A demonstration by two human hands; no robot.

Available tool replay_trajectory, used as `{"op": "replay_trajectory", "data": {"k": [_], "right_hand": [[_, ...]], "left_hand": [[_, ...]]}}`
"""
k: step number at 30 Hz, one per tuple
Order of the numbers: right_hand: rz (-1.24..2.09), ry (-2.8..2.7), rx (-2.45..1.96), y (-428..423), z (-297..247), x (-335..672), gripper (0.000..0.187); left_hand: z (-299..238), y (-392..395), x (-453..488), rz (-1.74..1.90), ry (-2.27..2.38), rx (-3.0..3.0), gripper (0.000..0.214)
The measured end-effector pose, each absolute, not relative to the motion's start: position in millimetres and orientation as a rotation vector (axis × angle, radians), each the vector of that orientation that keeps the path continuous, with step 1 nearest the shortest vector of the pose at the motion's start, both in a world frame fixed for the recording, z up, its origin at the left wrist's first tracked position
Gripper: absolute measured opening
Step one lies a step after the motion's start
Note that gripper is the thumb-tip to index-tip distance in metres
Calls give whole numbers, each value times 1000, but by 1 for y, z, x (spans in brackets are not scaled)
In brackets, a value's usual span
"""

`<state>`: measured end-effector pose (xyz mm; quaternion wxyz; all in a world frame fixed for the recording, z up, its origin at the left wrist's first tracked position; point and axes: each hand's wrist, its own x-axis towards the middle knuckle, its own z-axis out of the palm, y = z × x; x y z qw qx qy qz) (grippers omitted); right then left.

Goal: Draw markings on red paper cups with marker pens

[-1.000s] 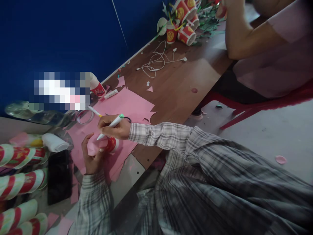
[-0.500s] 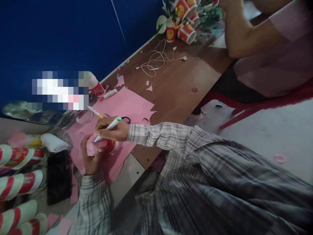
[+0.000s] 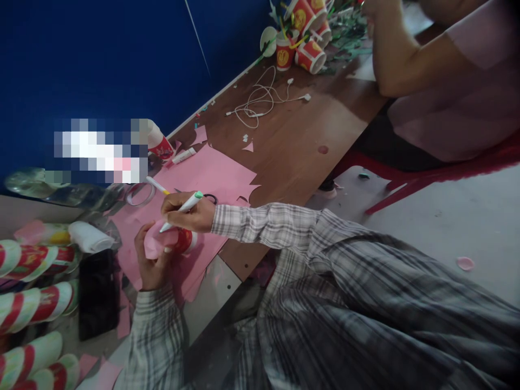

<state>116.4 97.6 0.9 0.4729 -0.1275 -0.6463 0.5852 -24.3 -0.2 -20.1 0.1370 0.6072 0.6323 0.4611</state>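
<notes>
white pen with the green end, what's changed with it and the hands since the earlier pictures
The white pen and right hand shifted slightly down and left in the picture, then back up and right, ending near where they began. Nothing was visibly taken hold of or let go. The left hand stayed holding the pink paper piece by the red cup.

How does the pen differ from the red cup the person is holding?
The pen is slim; the cup is wider. The pen is white with a green end; the cup is red and white. The right hand holds the pen, the left hand the cup. Both show white.
</notes>
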Motion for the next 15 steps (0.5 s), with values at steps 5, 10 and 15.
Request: {"op": "replay_trajectory", "data": {"k": [5,10,15], "right_hand": [[1451,-1649,-280,99,5,121,9],[1450,-1653,-248,102,3,121,10],[1440,-1620,-264,101,-1,117,9]], "left_hand": [[-20,0,-25,1331,1822,1761,54],[-21,0,-27,1315,1819,1748,55],[-22,0,-27,1321,1847,1759,55]]}}
